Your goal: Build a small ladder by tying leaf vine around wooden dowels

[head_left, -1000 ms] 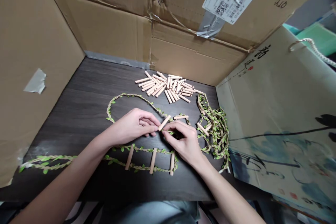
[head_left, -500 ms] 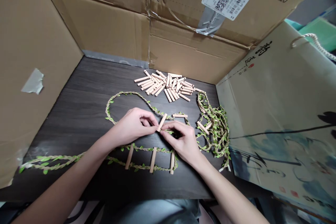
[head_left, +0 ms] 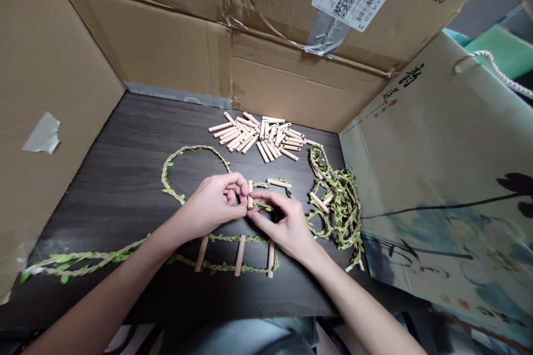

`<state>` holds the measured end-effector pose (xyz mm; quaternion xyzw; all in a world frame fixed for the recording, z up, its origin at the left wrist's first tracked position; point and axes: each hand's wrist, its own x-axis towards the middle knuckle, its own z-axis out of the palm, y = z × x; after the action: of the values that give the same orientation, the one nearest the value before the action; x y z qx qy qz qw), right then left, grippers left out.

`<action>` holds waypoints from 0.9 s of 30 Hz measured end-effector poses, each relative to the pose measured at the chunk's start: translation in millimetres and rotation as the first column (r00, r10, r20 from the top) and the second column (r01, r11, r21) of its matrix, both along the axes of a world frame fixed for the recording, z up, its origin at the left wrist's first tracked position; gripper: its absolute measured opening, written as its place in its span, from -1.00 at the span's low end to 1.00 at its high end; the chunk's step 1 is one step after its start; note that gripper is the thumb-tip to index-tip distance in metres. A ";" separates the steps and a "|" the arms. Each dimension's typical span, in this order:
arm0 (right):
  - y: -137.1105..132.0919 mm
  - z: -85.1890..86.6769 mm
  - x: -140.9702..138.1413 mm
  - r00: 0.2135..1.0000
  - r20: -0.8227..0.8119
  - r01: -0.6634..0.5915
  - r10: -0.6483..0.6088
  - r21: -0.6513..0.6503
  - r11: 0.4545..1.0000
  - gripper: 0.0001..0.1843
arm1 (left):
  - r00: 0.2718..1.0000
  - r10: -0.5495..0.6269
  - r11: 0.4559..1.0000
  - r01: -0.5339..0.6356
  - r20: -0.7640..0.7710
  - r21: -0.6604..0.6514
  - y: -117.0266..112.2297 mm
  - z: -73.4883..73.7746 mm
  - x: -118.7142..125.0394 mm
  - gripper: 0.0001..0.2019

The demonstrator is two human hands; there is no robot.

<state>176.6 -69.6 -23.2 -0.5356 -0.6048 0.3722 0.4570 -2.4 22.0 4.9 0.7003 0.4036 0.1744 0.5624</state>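
Note:
My left hand point(head_left: 216, 202) pinches a short wooden stick point(head_left: 250, 194) held nearly upright above the dark table point(head_left: 125, 161). My right hand point(head_left: 285, 224) meets it from the right, fingers pinched on the leafy green vine cord point(head_left: 183, 150) at the stick's lower end. Below my hands lie three wooden sticks point(head_left: 239, 255) strung like rungs between two runs of the vine. Another stick point(head_left: 278, 183) lies on the vine just beyond my right fingers.
A pile of loose wooden sticks point(head_left: 258, 136) lies at the back of the table. A tangled heap of vine point(head_left: 337, 205) sits at the right. Cardboard walls point(head_left: 166, 50) enclose left and back; a paper bag point(head_left: 437, 177) stands at the right.
The held stick has swung from slanted to nearly upright. Both hands have drawn closer together and shifted slightly left; the vine loop has shifted with them.

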 end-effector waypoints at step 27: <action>-0.3 -1.9 -0.3 0.970 -0.234 0.051 -0.057 -0.032 0.998 -0.73 | 0.998 -0.038 0.999 0.038 0.045 -0.003 -4.9 11.0 -1.4 -0.86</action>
<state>176.3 -69.9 -25.1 -0.5099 -0.5267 0.4283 0.5283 -3.8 17.1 15.9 0.7026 0.3780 0.1783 0.5759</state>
